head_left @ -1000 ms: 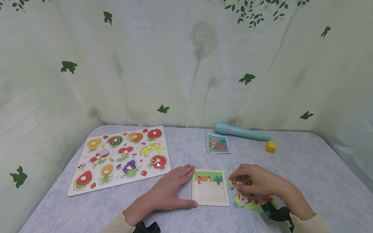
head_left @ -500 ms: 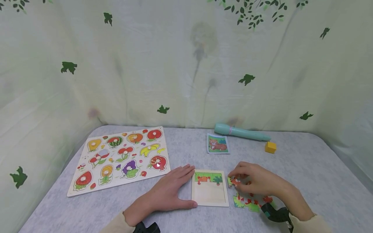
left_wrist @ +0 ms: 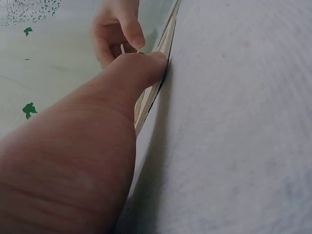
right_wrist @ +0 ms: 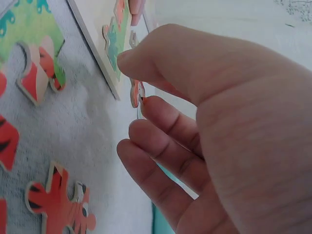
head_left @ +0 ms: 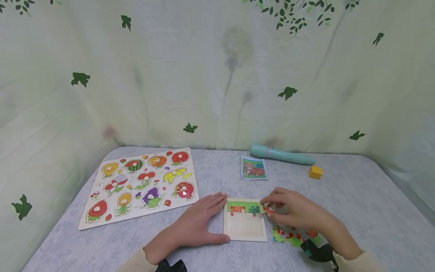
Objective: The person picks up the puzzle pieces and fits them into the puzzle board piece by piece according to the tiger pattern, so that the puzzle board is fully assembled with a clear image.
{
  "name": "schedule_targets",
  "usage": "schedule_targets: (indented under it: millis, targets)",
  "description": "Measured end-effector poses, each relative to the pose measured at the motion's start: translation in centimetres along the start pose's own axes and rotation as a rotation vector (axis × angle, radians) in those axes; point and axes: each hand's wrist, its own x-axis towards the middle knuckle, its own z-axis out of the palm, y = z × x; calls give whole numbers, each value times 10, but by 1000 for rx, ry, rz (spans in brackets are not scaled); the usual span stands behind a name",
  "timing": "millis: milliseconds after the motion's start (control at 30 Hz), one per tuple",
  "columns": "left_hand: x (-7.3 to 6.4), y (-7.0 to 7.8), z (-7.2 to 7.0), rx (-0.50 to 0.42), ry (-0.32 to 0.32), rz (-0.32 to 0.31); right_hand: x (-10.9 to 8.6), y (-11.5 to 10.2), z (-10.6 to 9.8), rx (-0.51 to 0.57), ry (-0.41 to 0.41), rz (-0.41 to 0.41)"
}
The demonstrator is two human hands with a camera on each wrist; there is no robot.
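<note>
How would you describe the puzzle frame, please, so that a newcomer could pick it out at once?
On the table, find the big fruit board at left. Right of it, the frame lies between the left hand and the right hand. Unlike the fruit board or the picture card, it is mostly bare wood, with pieces only along its far side.

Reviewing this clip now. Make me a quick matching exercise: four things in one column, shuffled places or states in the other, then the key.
1. Left hand
2. Right hand
3. Small block
4. Fruit board

A. Yellow, near the tapered end of the teal object
B. Pinches a puzzle piece
C. Lies on the left of the table
D. Thumb touches the pale tray

Pairs: 1-D, 2-B, 3-A, 4-C
</note>
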Motion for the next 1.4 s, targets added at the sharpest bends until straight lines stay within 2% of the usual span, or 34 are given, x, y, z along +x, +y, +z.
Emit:
schedule_targets:
  millis: [533,867,1400]
  targets:
    - [0,1,-1,1,-4,2,9,-15,13,-27,38,-14]
    - [0,0,-1,-1,-12,-5,16,-19,20,-42,73,-70]
    - [0,0,-2,-9,-6,-4,27,-30,27,-42,86,-102]
